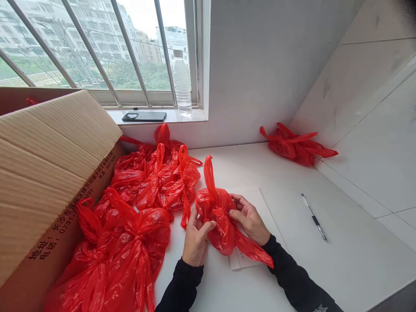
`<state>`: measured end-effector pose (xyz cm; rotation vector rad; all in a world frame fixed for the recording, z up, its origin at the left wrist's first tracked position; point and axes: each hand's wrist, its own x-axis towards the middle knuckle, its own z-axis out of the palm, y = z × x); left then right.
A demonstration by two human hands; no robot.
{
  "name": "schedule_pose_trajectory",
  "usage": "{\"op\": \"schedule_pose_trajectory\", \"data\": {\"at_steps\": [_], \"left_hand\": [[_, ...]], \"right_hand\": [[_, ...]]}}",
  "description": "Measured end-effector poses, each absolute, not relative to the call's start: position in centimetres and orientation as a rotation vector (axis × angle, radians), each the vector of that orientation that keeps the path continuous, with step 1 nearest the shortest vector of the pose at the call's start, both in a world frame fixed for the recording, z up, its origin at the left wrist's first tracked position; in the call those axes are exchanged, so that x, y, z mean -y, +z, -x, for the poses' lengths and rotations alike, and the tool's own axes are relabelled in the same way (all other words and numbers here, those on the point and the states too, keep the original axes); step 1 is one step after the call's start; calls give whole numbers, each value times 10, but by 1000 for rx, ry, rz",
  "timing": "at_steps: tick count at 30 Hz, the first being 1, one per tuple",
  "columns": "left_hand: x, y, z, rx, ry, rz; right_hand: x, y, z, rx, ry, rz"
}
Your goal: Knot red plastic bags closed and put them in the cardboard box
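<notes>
A knotted red plastic bag is held between my two hands over the white table, one handle loop standing up and another trailing to the lower right. My left hand grips its left side, thumb across the front. On the other side, my right hand has its thumb near the knot and its fingers behind the bag. What the bag contains is hidden. Beneath it lies a sheet of white paper, partly covered by the bag and my right hand.
Several tied red bags crowd the left, beside an open cardboard box. Another red bag lies in the far right corner. A pen rests on the right. On the windowsill are a phone and a water bottle.
</notes>
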<state>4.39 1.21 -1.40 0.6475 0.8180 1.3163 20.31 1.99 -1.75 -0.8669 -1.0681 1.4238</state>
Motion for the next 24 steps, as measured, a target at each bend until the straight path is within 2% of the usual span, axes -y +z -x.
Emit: {"op": "schedule_pose_trajectory", "data": {"at_steps": [6, 16, 24], "left_hand": [[-12, -12, -43, -767, 1328, -589], [-10, -29, -39, -785, 1168, -884], [-9, -22, -40, -847, 1131, -1004]], "right_hand": [[-18, -13, -203, 1080, 1394, 970], [-19, -14, -205, 1037, 1516, 914], [-18, -17, -207, 1042, 1372, 895]]}}
